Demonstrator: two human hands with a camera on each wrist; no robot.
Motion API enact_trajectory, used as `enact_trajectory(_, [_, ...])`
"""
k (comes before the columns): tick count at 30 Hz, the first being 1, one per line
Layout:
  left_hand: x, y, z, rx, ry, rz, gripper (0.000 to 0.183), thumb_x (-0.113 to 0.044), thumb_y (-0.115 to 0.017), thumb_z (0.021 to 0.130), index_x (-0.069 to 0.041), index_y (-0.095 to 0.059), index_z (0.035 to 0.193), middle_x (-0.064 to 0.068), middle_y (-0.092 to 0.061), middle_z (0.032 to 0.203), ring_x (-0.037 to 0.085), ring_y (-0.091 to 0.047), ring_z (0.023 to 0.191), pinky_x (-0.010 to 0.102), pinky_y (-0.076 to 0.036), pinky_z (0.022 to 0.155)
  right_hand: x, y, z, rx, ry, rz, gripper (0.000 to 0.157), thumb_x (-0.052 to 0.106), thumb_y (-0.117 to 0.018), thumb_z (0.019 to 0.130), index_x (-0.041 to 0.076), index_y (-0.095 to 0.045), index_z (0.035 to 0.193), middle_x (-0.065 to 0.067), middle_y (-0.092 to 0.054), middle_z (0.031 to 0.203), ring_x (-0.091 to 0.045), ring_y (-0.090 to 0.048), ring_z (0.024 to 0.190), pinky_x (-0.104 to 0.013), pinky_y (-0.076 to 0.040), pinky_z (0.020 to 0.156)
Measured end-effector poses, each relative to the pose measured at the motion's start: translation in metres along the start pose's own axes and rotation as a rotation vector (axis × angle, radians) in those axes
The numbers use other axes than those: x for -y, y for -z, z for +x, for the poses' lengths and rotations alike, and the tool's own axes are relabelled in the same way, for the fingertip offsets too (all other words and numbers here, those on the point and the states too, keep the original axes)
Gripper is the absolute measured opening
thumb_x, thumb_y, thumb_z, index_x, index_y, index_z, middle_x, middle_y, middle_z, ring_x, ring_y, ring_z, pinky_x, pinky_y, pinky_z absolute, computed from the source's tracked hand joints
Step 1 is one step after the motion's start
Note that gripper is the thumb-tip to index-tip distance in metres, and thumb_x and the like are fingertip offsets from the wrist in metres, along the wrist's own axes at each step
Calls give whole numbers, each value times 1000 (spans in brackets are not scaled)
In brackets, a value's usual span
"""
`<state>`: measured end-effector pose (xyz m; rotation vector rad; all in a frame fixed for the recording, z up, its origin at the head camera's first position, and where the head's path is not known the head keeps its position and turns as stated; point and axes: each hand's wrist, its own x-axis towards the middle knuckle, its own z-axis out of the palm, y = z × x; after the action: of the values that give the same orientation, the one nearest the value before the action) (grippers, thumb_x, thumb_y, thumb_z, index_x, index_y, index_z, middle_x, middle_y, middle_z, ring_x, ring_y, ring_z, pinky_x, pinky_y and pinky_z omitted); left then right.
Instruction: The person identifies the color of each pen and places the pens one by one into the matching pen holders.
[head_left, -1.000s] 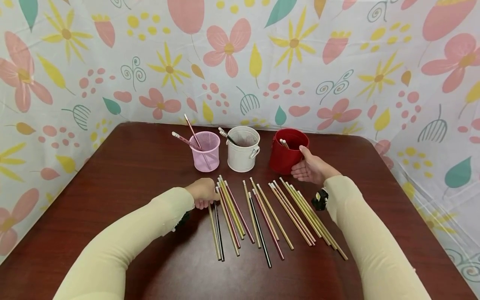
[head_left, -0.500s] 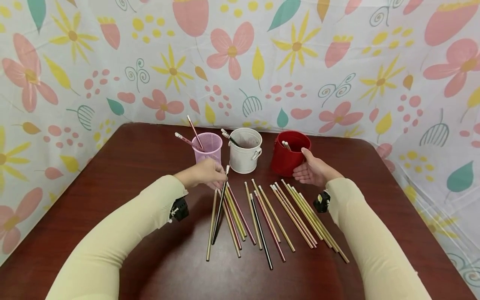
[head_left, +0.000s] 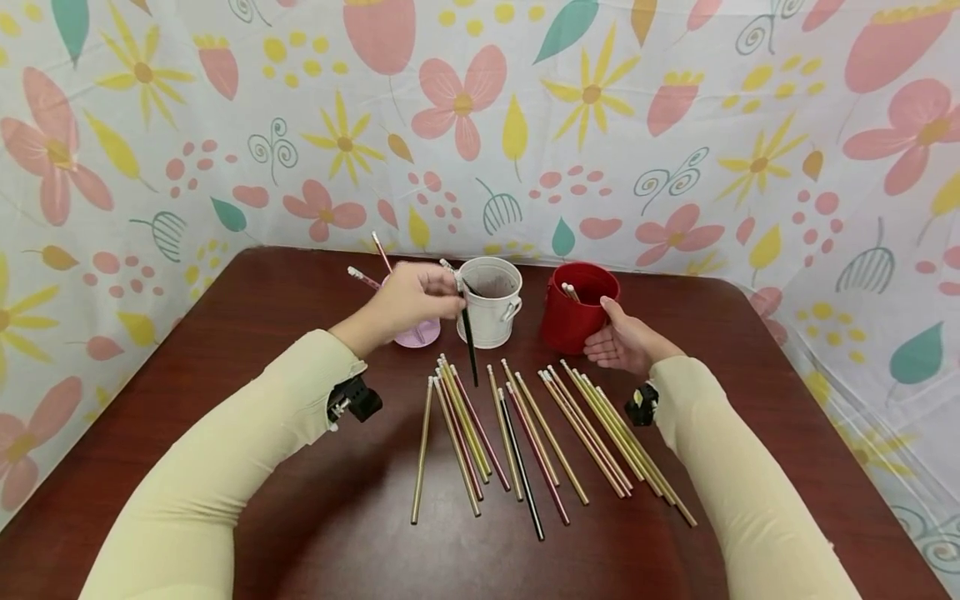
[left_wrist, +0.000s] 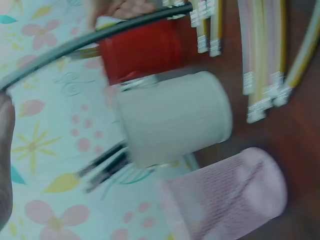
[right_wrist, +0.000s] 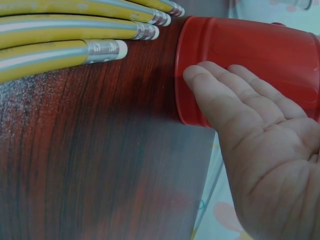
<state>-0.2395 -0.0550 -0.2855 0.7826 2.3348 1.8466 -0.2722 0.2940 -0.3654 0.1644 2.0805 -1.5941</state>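
Observation:
My left hand pinches a black pencil near its upper end. The pencil hangs tip down in front of the white bucket in the head view. In the left wrist view the same pencil crosses the top left, blurred. The pink mesh cup is partly hidden behind the left hand. My right hand rests against the red bucket, thumb at its rim. Straight fingers lie along the bucket's side in the right wrist view.
Pencils in gold, red and black lie in loose groups on the dark wooden table; one gold pencil lies apart at the left. All three containers hold a few pencils. A floral cloth hangs behind the table.
My left hand has picked the black pencil off the table and carried it up and toward the white bucket. My right hand stays at the red bucket.

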Motion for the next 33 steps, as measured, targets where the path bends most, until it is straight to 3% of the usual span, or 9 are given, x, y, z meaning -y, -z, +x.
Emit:
enact_trajectory(6, [-30,6,15,-322,-76,48,16,0,-69,82,9,-68,95,11,-72,86,1,-63,72,20,-53,71,-1,1,-2,8,1,-1,91,64,-16,96,-19,-39,127,-17,-64,110,-22,-62,95,-32,-50,89])
enact_trajectory(8, [-36,5,20,-385,-95,27,17,0,-69,82,9,-67,96,15,-72,90,3,-64,74,20,-53,73,-2,2,-2,9,2,-9,93,64,-16,96,-20,-38,129,-20,-63,114,-22,-62,96,-33,-49,90])
enact_trajectory(11, [-38,3,30,-431,-135,71,17,-1,-70,82,8,-68,96,18,-71,92,9,-67,78,20,-53,74,-2,2,-2,2,0,-11,94,65,-16,95,-20,-37,130,-23,-60,119,-23,-62,98,-32,-49,90])
enact_trajectory(14, [-33,-2,39,-440,-145,158,16,-2,-71,81,7,-69,95,19,-71,93,16,-69,82,19,-52,73,-3,2,-2,-5,-1,-10,94,65,-16,96,-20,-38,130,-24,-59,121,-23,-61,99,-32,-50,90])
enact_trajectory(18, [-21,-8,49,-421,-80,223,16,-4,-71,82,5,-70,95,17,-72,91,20,-69,85,17,-50,68,-2,1,0,-6,-1,-2,89,63,-17,97,-18,-40,126,-20,-62,112,-23,-61,96,-32,-49,90])
enact_trajectory(22, [-8,-15,54,-368,-5,258,16,-6,-71,82,4,-70,94,16,-72,92,22,-68,86,19,-50,68,-2,0,1,-4,-4,-2,88,62,-16,97,-18,-41,124,-16,-64,106,-22,-61,93,-32,-49,89])
enact_trajectory(33, [23,-32,55,-206,110,444,15,-9,-69,81,-1,-74,93,9,-73,93,19,-67,91,26,-51,80,0,-1,0,-3,-3,-21,91,63,-16,96,-19,-38,129,-25,-58,121,-24,-60,98,-33,-48,92])
